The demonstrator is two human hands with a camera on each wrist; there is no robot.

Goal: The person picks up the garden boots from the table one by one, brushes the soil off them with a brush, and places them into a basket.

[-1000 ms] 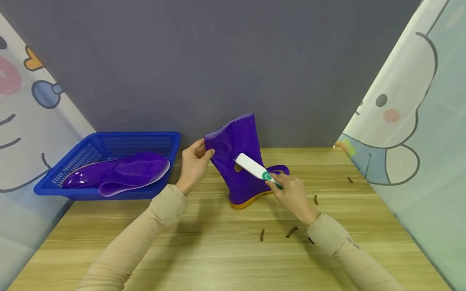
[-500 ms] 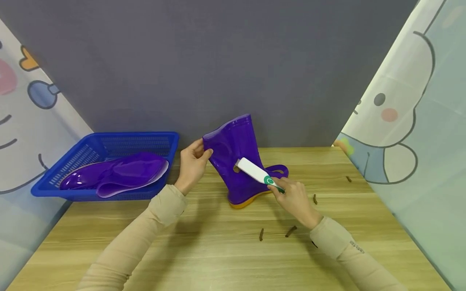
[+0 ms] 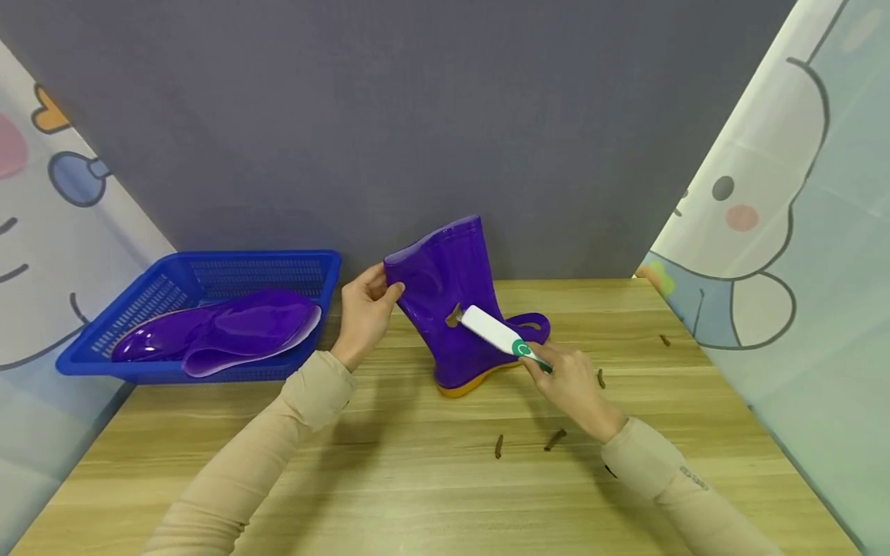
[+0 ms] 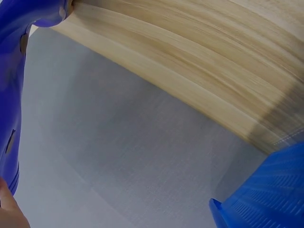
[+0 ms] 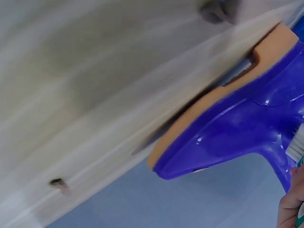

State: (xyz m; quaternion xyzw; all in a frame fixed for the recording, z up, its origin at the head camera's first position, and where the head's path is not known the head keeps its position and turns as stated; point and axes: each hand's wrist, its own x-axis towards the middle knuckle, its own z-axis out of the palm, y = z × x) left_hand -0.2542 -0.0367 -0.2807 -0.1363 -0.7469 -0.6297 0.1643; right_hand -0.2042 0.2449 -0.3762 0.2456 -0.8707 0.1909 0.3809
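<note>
A purple rain boot (image 3: 452,270) with an orange sole (image 5: 204,107) stands tilted on the table. My left hand (image 3: 365,315) pinches the rim at the top of its shaft, thumb in front. With my right hand (image 3: 572,390) I grip the green handle of a white scrub brush (image 3: 492,329), its head against the boot. White bristles (image 5: 297,145) show beside the boot in the right wrist view. Just past the brush's tip, a brown patch (image 3: 452,316) marks the shaft. Part of the boot's front lies hidden behind the brush and right hand.
To the left, a blue plastic basket (image 3: 198,261) contains another purple boot (image 3: 257,328). Several small brown bits, among them a brown piece (image 3: 555,440), are scattered over the wooden table (image 3: 417,479). A grey panel (image 3: 431,123) rises behind the table.
The brush in my right hand has slid down and to the right along the boot, uncovering more of the brown patch. My left hand keeps its grip on the rim.
</note>
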